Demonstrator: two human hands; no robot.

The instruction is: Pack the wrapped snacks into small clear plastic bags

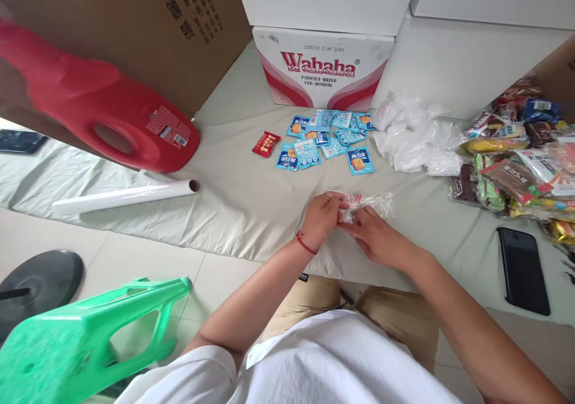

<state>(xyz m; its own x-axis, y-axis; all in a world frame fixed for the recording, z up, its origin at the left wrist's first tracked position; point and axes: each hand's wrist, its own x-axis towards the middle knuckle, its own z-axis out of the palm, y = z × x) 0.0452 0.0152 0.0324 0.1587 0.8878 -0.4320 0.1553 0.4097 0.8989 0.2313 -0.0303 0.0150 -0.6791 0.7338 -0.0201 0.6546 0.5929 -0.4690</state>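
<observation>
A clear crinkly plastic bag (383,204) with some red print lies on the cloth-covered table in front of me. My left hand (321,217), with a red cord at the wrist, pinches the bag's left end. My right hand (378,235) has its fingers bent over the bag's near side and is closed on it. The fingertips of both hands nearly meet, and they hide part of the bag. Beyond it lie several blue snack packets (318,138) and one red packet (266,144). To their right is a pile of crumpled clear bags (414,135).
A Wahaha carton (324,71) stands at the back. At left are a red jug (112,107), a white roll (130,197) and a green stool (67,332). Assorted wrapped snacks (516,170) and a black phone (523,270) are at right.
</observation>
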